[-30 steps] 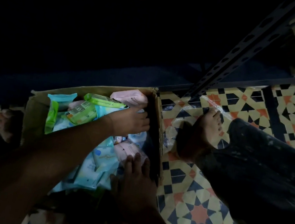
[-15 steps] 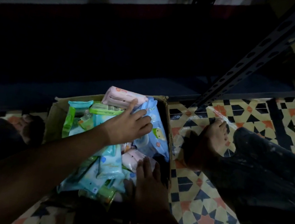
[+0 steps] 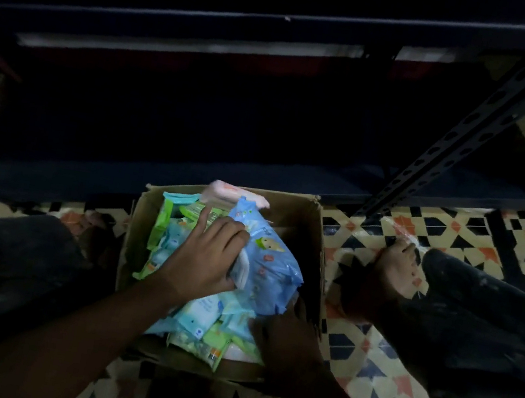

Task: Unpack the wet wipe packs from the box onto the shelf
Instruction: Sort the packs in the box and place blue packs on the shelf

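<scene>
Under left hand (image 3: 206, 255) fingers: 1 blue wet wipe pack (image 3: 264, 261), atop mixed packs in cardboard box (image 3: 311, 241). Fingers curled over pack's near edge, index spread toward green packs. Right hand (image 3: 283, 337) at pack's lower corner; finger state unclear, too dark. Likely soft, pliant, slick film, moderately heavy; best gripped across both long edges. Shelf (image 3: 190, 166) beyond fingertips.

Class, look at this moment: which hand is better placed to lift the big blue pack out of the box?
Left. The left hand already grips the blue pack from above. The right hand sits low in shadow at the box's near corner; its hold is unclear.
</scene>
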